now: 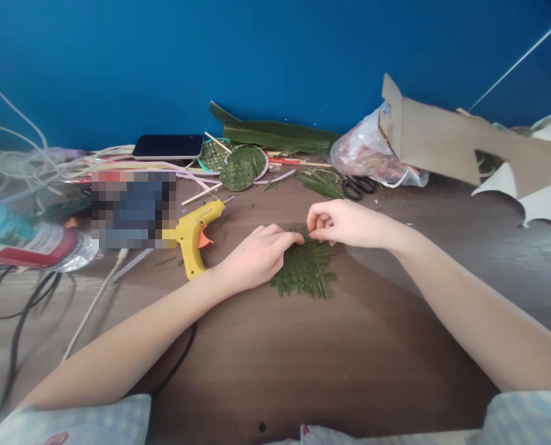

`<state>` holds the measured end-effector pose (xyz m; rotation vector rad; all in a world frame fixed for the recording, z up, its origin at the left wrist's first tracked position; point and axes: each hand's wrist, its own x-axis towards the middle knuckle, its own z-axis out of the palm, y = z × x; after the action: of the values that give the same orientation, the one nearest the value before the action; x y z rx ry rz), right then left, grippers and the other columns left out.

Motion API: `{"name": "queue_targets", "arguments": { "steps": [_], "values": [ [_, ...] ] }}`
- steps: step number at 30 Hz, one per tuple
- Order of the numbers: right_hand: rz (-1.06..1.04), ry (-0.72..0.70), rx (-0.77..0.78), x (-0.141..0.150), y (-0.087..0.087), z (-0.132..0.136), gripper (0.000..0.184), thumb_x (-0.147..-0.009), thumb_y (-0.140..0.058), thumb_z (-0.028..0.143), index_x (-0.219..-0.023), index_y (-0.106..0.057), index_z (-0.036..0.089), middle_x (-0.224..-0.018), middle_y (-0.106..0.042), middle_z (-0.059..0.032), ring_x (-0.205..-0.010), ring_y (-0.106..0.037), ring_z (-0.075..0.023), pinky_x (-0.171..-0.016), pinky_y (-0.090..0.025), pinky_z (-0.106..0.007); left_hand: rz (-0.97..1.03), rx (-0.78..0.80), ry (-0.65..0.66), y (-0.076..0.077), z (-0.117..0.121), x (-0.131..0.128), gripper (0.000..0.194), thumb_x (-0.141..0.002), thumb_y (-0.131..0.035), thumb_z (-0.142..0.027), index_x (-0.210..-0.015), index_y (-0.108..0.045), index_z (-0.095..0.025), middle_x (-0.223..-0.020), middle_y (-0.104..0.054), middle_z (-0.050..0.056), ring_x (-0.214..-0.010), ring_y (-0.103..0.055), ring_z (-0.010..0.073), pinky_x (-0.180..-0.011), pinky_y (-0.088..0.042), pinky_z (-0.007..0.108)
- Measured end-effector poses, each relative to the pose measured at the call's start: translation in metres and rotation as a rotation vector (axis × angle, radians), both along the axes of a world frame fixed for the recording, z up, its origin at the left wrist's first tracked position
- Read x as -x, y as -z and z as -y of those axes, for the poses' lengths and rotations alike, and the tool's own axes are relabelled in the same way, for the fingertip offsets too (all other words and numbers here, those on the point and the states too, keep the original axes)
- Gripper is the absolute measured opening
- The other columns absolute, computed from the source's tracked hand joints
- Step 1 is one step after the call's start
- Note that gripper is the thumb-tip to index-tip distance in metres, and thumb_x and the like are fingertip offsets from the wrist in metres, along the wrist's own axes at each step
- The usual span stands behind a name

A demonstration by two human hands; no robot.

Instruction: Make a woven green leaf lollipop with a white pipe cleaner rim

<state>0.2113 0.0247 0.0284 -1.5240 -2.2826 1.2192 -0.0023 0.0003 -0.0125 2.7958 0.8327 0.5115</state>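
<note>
A small woven mat of green leaf strips (305, 272), with frayed ends along its near edge, lies on the brown table. My left hand (261, 256) rests on its left side, fingers bent together and the index finger reaching to the far edge, holding the mat. At that far edge my right hand (328, 224) is closed in a pinch, thumb against fingertips, on what looks like a leaf strip; the strip is mostly hidden. Just left of my left hand lies a yellow glue gun (194, 238) with an orange trigger, its nozzle pointing away to the right.
Round woven leaf pieces on sticks (238, 173) and a long green leaf (275, 135) lie at the back. Black-handled scissors (357, 186), a plastic bag (372, 151) and cut cardboard (437, 136) are at right. A phone (168, 147), cables (18, 346) and a plastic-wrapped package (29, 244) occupy the left.
</note>
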Motion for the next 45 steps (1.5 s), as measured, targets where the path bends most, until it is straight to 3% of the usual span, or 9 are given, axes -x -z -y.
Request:
{"name": "queue_targets", "arguments": {
  "steps": [12, 20, 26, 31, 38, 45],
  "values": [
    [-0.188, -0.053, -0.116, 0.014, -0.003, 0.009, 0.008, -0.079, -0.051, 0.022, -0.085, -0.046, 0.021, -0.071, -0.056, 0.0028, -0.064, -0.050, -0.0119, -0.062, -0.037, -0.026, -0.090, -0.001, 0.057, -0.008, 0.001, 0.001, 0.041, -0.084, -0.037, -0.004, -0.119, -0.054, -0.017, -0.115, -0.062, 0.004, -0.096, -0.048, 0.0193, -0.089, -0.041, 0.033],
    [-0.209, -0.038, -0.081, 0.013, -0.003, 0.010, 0.014, -0.086, -0.046, 0.035, -0.087, -0.047, 0.021, -0.072, -0.060, 0.0024, -0.065, -0.051, -0.0123, -0.063, -0.037, -0.027, -0.061, -0.004, 0.054, -0.006, 0.001, 0.001, 0.043, -0.082, -0.037, -0.002, -0.119, -0.053, -0.018, -0.114, -0.063, 0.004, -0.098, -0.049, 0.0185, -0.090, -0.041, 0.032],
    [-0.296, -0.005, 0.034, 0.009, -0.002, 0.007, 0.011, -0.086, -0.047, 0.031, -0.087, -0.047, 0.021, -0.077, -0.063, -0.0012, -0.071, -0.060, -0.0140, -0.067, -0.045, -0.028, -0.013, -0.002, 0.031, -0.003, 0.000, 0.000, 0.037, -0.081, -0.038, -0.001, -0.112, -0.053, -0.014, -0.101, -0.064, 0.007, -0.093, -0.051, 0.0180, -0.085, -0.044, 0.031],
    [-0.231, 0.068, -0.026, 0.002, -0.004, 0.001, 0.004, -0.081, -0.050, 0.023, -0.085, -0.050, 0.020, -0.074, -0.063, -0.0018, -0.068, -0.061, -0.0140, -0.063, -0.047, -0.027, 0.008, 0.029, 0.020, -0.001, 0.000, 0.000, 0.038, -0.080, -0.038, -0.001, -0.112, -0.052, -0.015, -0.100, -0.063, 0.006, -0.094, -0.052, 0.0173, -0.086, -0.044, 0.031],
    [-0.138, 0.006, 0.032, -0.001, -0.004, 0.000, 0.006, -0.075, -0.055, 0.020, -0.082, -0.054, 0.020, -0.073, -0.062, -0.0005, -0.063, -0.058, -0.0126, -0.056, -0.045, -0.025, 0.007, 0.023, 0.017, -0.001, 0.000, 0.000, 0.037, -0.080, -0.037, -0.001, -0.111, -0.052, -0.016, -0.099, -0.064, 0.006, -0.093, -0.051, 0.0177, -0.084, -0.045, 0.031],
    [-0.284, -0.004, 0.101, 0.003, -0.009, 0.002, 0.012, -0.084, -0.048, 0.023, -0.091, -0.055, 0.017, -0.083, -0.068, -0.0056, -0.071, -0.062, -0.0135, -0.068, -0.050, -0.030, -0.024, 0.023, 0.067, -0.006, 0.000, 0.001, 0.040, -0.080, -0.037, 0.000, -0.114, -0.052, -0.017, -0.111, -0.063, 0.004, -0.093, -0.048, 0.0184, -0.087, -0.042, 0.032]
  ]
}}
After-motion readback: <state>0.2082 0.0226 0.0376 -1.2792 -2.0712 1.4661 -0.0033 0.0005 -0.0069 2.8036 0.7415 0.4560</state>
